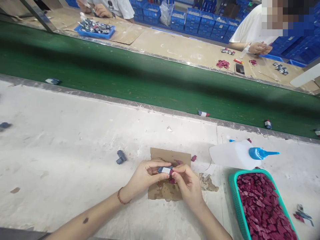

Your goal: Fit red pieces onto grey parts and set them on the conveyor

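White, stained worktop (75,150) bears a torn brown cardboard piece (170,155), a dark grey-blue angular part (121,157), a translucent white bottle with blue nozzle (231,155), and a green plastic basket (233,190) of maroon pieces (265,206).

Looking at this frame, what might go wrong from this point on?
The squeeze bottle lies on its side, so it might leak or roll if bumped.

The left hand pinches a small grey-and-white part and the right hand has its fingertips at the maroon piece on its end; that piece could slip or sit crooked.

The green basket is heavily filled, so a knock from the nearby right arm could spill maroon pieces.
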A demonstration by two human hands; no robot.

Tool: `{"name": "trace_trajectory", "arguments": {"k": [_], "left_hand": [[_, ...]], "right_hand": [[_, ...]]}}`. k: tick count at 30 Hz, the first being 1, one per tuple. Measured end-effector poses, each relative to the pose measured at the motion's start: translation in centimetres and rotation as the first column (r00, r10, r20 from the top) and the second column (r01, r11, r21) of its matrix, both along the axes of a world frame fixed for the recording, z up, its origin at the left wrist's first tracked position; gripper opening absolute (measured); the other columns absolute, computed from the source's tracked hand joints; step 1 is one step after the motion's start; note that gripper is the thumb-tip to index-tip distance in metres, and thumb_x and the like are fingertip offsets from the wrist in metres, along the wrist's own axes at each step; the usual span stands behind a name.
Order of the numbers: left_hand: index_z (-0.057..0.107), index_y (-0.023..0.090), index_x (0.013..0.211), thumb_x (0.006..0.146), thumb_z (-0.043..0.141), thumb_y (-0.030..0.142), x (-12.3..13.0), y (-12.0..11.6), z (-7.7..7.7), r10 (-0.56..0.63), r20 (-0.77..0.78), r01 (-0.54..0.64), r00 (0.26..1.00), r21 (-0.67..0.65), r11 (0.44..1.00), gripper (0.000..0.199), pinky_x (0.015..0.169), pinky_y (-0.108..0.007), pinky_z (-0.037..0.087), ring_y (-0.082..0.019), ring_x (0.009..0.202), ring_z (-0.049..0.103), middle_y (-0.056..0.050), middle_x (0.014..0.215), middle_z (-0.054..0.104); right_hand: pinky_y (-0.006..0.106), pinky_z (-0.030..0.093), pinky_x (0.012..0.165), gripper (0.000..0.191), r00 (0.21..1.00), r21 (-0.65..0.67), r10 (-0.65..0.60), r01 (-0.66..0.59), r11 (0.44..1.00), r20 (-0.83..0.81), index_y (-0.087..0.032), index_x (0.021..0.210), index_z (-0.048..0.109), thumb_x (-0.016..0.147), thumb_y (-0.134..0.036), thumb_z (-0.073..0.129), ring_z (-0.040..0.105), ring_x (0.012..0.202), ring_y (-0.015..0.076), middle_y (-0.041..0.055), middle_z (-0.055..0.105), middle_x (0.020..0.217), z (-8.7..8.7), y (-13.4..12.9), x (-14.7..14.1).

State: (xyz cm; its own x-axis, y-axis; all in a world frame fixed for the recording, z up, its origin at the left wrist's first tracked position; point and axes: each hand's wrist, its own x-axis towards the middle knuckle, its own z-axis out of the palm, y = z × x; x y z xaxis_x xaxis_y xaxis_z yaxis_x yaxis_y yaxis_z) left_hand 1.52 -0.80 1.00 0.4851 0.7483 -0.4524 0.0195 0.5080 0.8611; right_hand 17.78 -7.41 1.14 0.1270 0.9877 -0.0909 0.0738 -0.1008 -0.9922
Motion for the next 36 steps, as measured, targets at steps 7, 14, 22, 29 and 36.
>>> {"name": "trace_trajectory", "arguments": {"k": [7, 14, 22, 29, 36], "left_hand": [[0.078, 0.026, 0.088, 0.062, 0.084, 0.034, 0.4, 0.7, 1.2, -0.073, -0.031, 0.076, 0.997, 0.094, 0.993, 0.028, 0.084, -0.04, 0.059, -0.031, 0.095, 0.071, -0.007, 0.1, 0.077], [0.071, 0.021, 0.1, 0.071, 0.075, 0.038, 0.2, 8.4, 2.7, 0.083, -0.28, 0.07, 0.956, 0.497, 0.865, 0.033, 0.086, -0.038, 0.053, -0.027, 0.095, 0.067, -0.009, 0.104, 0.074], [0.056, 0.008, 0.128, 0.09, 0.053, 0.024, 2.6, 18.9, 0.9, 0.344, -0.493, 0.191, 0.799, 0.751, 0.633, 0.041, 0.105, -0.039, 0.039, -0.027, 0.117, 0.055, -0.01, 0.132, 0.061], [0.061, 0.021, 0.124, 0.088, 0.05, 0.039, -2.2, 15.9, -0.6, 0.297, -0.561, 0.359, 0.773, 0.772, 0.525, 0.041, 0.118, -0.049, 0.02, -0.032, 0.143, 0.029, -0.009, 0.145, 0.051], [0.062, 0.028, 0.128, 0.092, 0.048, 0.048, -11.6, 7.7, 0.1, 0.049, -0.712, 0.64, 0.7, 0.657, 0.399, 0.044, 0.109, -0.048, 0.037, -0.035, 0.136, 0.04, -0.005, 0.141, 0.056]], "right_hand": [[0.036, 0.054, 0.069, 0.013, 0.973, 0.013, 0.043, -0.047, 0.999, 0.228, -0.026, 0.088, 0.069, 0.091, -0.032, 0.058, 0.066, 0.076, 0.023, 0.0037, 0.073, 0.083, 2.7, -0.4, 1.6], [0.045, 0.048, 0.086, 0.021, 0.44, 0.144, -0.277, 0.311, 0.939, 0.854, -0.026, 0.096, 0.068, 0.09, -0.034, 0.05, 0.06, 0.097, 0.0303, 0.0096, 0.068, 0.102, 5.1, -6.8, 11.8], [0.049, 0.048, 0.082, 0.029, 0.232, 0.048, -0.119, 0.288, 0.956, 0.966, -0.023, 0.092, 0.068, 0.09, -0.032, 0.04, 0.06, 0.089, 0.031, 0.0114, 0.069, 0.098, 2.9, -10.1, 17.2], [0.04, 0.056, 0.074, 0.032, 0.665, -0.015, -0.44, 0.561, 0.828, 0.604, -0.022, 0.091, 0.07, 0.078, -0.051, 0.066, 0.07, 0.079, 0.0262, 0.0091, 0.076, 0.089, 4.4, -9.6, 14.9], [0.035, 0.06, 0.06, 0.029, 0.902, -0.16, -0.415, 0.43, 0.889, 0.116, -0.021, 0.083, 0.077, 0.071, -0.047, 0.078, 0.072, 0.067, 0.0247, 0.0087, 0.077, 0.075, 4.6, -6.4, 9.4]]}}
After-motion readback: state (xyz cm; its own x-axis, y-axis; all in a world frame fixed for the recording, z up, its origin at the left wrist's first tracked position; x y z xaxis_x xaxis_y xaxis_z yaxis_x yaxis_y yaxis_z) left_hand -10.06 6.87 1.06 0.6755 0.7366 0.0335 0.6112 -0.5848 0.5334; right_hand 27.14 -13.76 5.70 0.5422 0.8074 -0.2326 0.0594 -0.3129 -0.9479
